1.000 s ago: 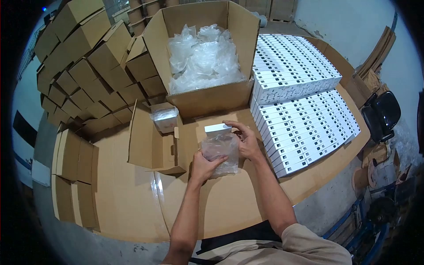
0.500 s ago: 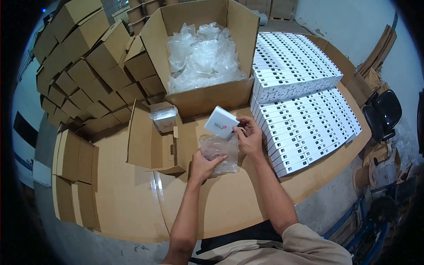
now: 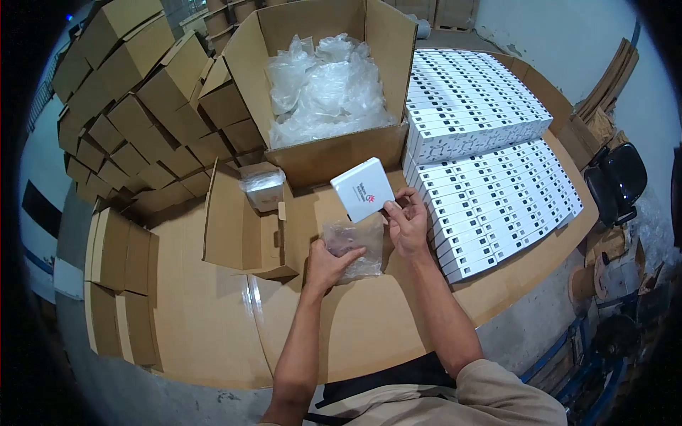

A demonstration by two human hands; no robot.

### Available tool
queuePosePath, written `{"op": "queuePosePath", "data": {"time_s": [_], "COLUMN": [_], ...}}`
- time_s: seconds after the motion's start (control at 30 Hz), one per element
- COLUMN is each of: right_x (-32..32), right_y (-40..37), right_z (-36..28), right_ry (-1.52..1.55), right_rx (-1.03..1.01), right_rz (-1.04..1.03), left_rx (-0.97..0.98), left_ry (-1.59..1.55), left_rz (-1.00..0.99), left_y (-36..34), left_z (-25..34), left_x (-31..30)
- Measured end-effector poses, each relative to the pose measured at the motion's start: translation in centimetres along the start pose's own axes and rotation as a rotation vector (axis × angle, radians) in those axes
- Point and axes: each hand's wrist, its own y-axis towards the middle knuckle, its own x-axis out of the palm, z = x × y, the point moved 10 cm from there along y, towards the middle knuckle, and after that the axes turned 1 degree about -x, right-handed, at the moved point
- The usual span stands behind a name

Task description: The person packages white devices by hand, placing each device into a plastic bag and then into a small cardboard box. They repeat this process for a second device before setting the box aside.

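Observation:
A flat white square box (image 3: 362, 189) with dark lettering and a red mark is pinched at its lower right corner by my right hand (image 3: 408, 224). It hangs tilted above a clear plastic bag (image 3: 364, 245). My left hand (image 3: 329, 268) grips that bag at its left side, thumb lying across it. The bag looks flat, close to the table. Left of my hands stands a small open carton (image 3: 245, 234), with plastic-wrapped white items (image 3: 264, 192) at its far end.
A large open carton (image 3: 341, 157) full of crumpled clear bags (image 3: 327, 92) stands behind my hands. Long rows of white boxes (image 3: 497, 209) fill the right side. Brown cartons (image 3: 135, 106) are piled at left, with several more (image 3: 117, 255) along the cardboard-covered table's (image 3: 202, 312) left edge.
My right hand has turned the white box so its printed face shows more fully, moving it slightly up and right of the bag. My left hand has stayed on the bag.

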Motion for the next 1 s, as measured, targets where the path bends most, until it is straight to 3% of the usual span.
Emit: {"op": "queuePosePath", "data": {"time_s": [0.17, 0.63, 1.0], "right_x": [0.1, 0.4, 1.1], "right_y": [0.0, -0.1, -0.1], "right_z": [-0.8, -1.6, -1.4], "right_ry": [-0.196, -0.230, -0.358], "right_rx": [-0.051, -0.083, -0.071], "right_rz": [-0.040, -0.043, -0.097], "left_rx": [0.004, 0.082, 0.052], "left_ry": [-0.038, 0.036, -0.012], "left_rz": [-0.001, 0.056, -0.008], "left_y": [-0.1, 0.4, 0.3], "left_z": [0.4, -0.5, -0.5], "left_x": [0.0, -0.4, 0.0]}}
